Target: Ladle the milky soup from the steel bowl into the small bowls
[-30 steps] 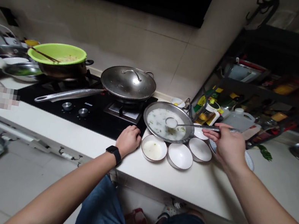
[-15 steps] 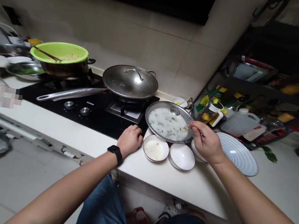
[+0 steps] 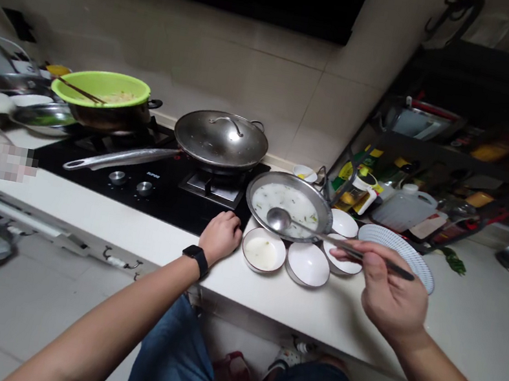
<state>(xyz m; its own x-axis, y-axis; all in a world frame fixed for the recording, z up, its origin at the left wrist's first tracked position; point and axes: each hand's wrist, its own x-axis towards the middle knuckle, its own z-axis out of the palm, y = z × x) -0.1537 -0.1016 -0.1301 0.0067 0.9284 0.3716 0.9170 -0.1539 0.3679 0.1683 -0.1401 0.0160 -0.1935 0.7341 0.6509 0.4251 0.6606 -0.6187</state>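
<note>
My right hand (image 3: pixel 395 301) grips the dark handle of a metal ladle (image 3: pixel 279 220). The ladle's bowl is over the near-left part of a wide metal basin (image 3: pixel 253 200) of milky white soup (image 3: pixel 302 200) with green bits. Along the basin's near side are a small bowl (image 3: pixel 263 252) holding some white soup and a white bowl (image 3: pixel 308 266) with no soup visible in it. Two more white bowls sit right of the basin, one partly behind the ladle handle. My left hand (image 3: pixel 221 237), fingers curled in, rests on the counter by the stove's corner.
A lidded wok (image 3: pixel 221 139) stands on the black stove (image 3: pixel 154 199), its long handle pointing left. Farther left, a green basin (image 3: pixel 105 85) with chopsticks sits on a pot. A patterned plate (image 3: pixel 414 258) lies on the right, before a rack of bottles (image 3: pixel 404 207).
The ladle has come up out of the soup toward the near-left side of the basin. My right hand has moved right and nearer to me. My left hand stays put.
</note>
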